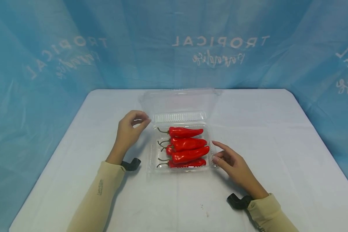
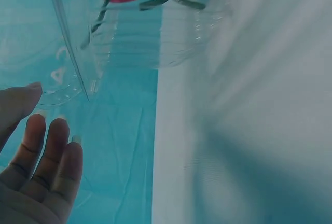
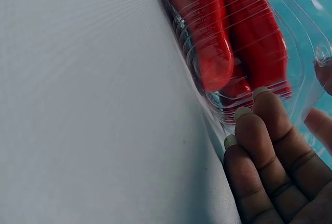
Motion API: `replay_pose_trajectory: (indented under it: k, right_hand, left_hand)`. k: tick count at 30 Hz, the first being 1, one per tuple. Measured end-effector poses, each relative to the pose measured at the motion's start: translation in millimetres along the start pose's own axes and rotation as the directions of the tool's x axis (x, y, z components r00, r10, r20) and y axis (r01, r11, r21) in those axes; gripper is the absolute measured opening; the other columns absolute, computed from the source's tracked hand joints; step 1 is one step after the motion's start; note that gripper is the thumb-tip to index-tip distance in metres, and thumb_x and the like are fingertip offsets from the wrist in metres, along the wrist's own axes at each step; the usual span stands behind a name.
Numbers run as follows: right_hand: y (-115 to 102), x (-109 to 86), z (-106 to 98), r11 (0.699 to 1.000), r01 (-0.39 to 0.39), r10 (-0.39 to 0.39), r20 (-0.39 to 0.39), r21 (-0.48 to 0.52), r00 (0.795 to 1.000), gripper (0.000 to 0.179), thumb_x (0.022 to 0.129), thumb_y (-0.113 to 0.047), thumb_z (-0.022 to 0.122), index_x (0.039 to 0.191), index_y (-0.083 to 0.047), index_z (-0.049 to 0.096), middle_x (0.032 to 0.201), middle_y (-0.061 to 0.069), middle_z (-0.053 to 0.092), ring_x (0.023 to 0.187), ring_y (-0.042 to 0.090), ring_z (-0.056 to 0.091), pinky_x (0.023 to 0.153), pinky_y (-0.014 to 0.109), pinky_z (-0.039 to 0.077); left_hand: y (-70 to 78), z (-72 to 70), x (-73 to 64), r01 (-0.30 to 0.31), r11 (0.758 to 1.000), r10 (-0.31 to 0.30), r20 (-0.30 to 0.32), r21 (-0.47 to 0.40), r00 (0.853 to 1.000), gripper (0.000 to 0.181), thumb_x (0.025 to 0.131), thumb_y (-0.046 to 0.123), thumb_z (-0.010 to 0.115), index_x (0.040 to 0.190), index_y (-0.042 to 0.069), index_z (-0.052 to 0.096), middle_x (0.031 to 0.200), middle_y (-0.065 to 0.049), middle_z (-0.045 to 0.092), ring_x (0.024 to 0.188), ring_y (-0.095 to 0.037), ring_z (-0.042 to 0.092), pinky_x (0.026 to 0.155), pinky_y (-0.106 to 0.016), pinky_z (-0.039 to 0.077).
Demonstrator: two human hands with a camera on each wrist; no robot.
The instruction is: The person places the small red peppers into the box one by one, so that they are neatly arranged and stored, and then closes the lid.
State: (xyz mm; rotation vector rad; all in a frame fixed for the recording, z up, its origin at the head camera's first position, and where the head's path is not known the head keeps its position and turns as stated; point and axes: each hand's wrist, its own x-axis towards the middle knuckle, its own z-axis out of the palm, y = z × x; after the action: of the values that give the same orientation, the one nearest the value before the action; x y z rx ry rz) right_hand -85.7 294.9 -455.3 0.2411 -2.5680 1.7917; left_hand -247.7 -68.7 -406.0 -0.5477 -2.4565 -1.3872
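A clear plastic clamshell box (image 1: 181, 170) lies on the table with its lid (image 1: 179, 100) raised at the back. Several red peppers (image 1: 191, 154) with green stems fill its base, stems to the left. At the left rear corner is my left hand (image 1: 130, 129), thumb and index tips close together beside the lid's edge; its thumb (image 2: 23, 99) overlaps the lid's corner in the left wrist view. My right hand (image 1: 233, 164) is at the box's right side, index finger extended. In the right wrist view its fingertips (image 3: 264, 102) are right at the ribbed wall.
A white cloth covers the table (image 1: 264, 135). Blue curtains (image 1: 174, 71) with printed lettering hang behind it and along both sides. Black straps (image 1: 239, 201) sit at the wrists, below beige sleeves (image 1: 97, 196). Small dark specks (image 1: 207, 214) mark the cloth near the front.
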Motion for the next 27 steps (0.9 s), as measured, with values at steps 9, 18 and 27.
replay_pose_trajectory:
  k: [9, 18, 27]
  right_hand:
    - [1, 2.5, -1, 1.000, 0.022, -0.022, 0.006, 0.022, 1.000, 0.056, 0.100, -0.017, 0.068, 0.152, -0.015, 0.048, 0.101, 0.003, 0.070, 0.087, 0.019, 0.068, 0.080, 0.028, 0.059]
    - [4, 5.5, -6, 0.998, 0.020, -0.019, -0.008, 0.058, 1.000, 0.055, 0.102, -0.013, 0.063, 0.154, -0.011, 0.044, 0.105, 0.010, 0.069, 0.089, 0.017, 0.069, 0.080, 0.027, 0.059]
    - [3, 7.2, -10, 0.984, -0.006, 0.009, -0.017, 0.180, 1.000, 0.048, 0.113, -0.023, 0.037, 0.160, -0.018, 0.033, 0.108, 0.021, 0.065, 0.093, 0.020, 0.068, 0.085, 0.028, 0.059]
  left_hand:
    - [3.2, -4.5, -15.0, -0.025, 0.999, 0.024, 0.024, 0.039, 0.999, 0.017, 0.094, 0.005, 0.073, 0.111, 0.007, 0.068, 0.114, -0.006, 0.066, 0.110, -0.023, 0.066, 0.097, -0.038, 0.056]
    - [-2.9, -2.0, -25.7, -0.024, 1.000, 0.025, 0.040, -0.013, 0.999, 0.020, 0.096, -0.004, 0.064, 0.111, 0.008, 0.070, 0.118, -0.004, 0.066, 0.112, -0.022, 0.064, 0.098, -0.039, 0.055]
    - [-8.1, -0.9, -31.3, -0.004, 1.000, 0.003, 0.048, 0.009, 0.999, 0.026, 0.097, -0.007, 0.058, 0.110, 0.012, 0.071, 0.117, -0.001, 0.065, 0.111, -0.019, 0.064, 0.098, -0.044, 0.055]
